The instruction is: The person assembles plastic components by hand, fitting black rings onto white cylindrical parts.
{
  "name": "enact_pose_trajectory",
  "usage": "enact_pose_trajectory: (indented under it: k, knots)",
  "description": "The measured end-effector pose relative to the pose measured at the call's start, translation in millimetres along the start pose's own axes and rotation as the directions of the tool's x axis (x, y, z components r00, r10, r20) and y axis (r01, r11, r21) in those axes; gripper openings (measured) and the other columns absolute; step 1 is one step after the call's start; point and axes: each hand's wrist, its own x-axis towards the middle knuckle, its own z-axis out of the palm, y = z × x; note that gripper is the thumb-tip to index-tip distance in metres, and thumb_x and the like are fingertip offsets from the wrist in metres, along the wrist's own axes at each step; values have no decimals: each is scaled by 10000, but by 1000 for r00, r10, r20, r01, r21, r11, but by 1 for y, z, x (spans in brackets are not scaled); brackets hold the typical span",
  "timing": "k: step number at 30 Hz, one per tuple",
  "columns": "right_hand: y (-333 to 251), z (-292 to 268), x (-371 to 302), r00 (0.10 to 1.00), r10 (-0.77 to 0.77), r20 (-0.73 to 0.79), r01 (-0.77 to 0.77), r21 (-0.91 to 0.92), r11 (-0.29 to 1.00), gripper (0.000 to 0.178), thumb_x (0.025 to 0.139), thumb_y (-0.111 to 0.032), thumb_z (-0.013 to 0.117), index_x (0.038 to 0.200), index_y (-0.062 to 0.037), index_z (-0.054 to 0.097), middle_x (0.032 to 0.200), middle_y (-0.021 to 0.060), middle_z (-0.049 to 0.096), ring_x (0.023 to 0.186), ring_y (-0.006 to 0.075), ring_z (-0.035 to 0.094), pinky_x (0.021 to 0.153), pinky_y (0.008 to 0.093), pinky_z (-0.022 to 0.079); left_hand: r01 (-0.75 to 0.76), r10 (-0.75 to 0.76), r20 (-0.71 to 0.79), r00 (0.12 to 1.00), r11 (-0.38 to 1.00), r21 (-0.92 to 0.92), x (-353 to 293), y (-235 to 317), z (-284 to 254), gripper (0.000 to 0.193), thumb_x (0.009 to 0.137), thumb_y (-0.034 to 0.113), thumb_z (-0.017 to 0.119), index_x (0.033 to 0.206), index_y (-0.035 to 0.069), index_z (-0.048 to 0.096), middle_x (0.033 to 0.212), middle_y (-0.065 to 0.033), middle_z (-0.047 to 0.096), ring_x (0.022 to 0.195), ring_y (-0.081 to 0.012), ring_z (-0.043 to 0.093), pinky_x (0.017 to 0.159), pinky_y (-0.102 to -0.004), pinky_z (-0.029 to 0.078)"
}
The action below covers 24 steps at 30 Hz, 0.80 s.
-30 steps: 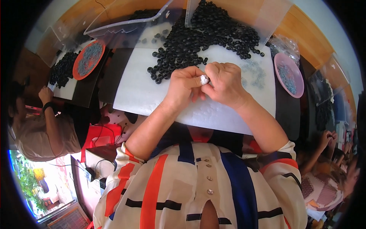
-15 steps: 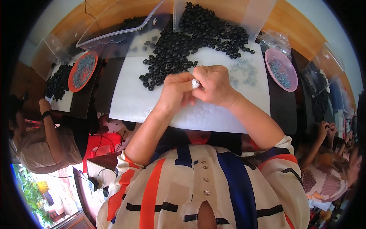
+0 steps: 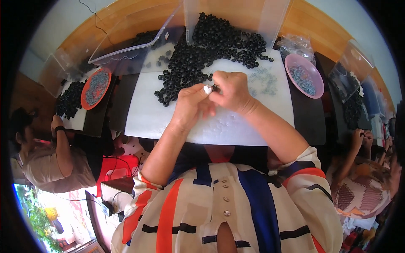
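My left hand (image 3: 185, 105) and my right hand (image 3: 232, 92) meet above the white mat (image 3: 168, 128). Between their fingertips shows a small black ring-like piece (image 3: 216, 89), mostly covered by the fingers. Both hands are closed around it. A white wrapping (image 3: 207, 89) sits at the tip of my left thumb; whether it is tape or cloth I cannot tell. Just beyond the hands spreads a heap of black ring-like pieces (image 3: 181, 69). Small pale bluish pieces (image 3: 263, 80) lie scattered on the mat, right of my right hand.
A pink bowl (image 3: 319, 90) of bluish pieces stands to the right, by a clear plastic bag (image 3: 297, 45). Clear plastic bins (image 3: 135, 52) rise behind the mat. At left are an orange bowl (image 3: 86, 103) and a person (image 3: 55, 160); another person (image 3: 363, 177) works at right.
The black piece now shows between my fingertips, and my hands have parted slightly there. The whole view has shifted a little. The person at left has lowered a hand slightly.
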Motion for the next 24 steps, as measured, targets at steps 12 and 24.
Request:
enact_pose_trajectory:
  k: [12,24]
  knots:
    - [-10,7,-4,999,-53,10,53,-7,999,244,635,-146,682,695,-102,450,586,62,536,480,273,563,454,380,442,-62,64,66,996,998,-26,3,-6,-16,170,944,87,593,845,-45,636,672,-130,631,469,-177,588,362,-244,360]
    - [23,-29,13,981,188,40,-189,31,981,319,725,-321,798,829,-91,603,754,72,657,673,295,656,580,402,502,-266,296,-274,915,953,143,-22,31,9,164,891,66,646,951,-86,656,741,-154,663,548,-202,636,438,-261,443]
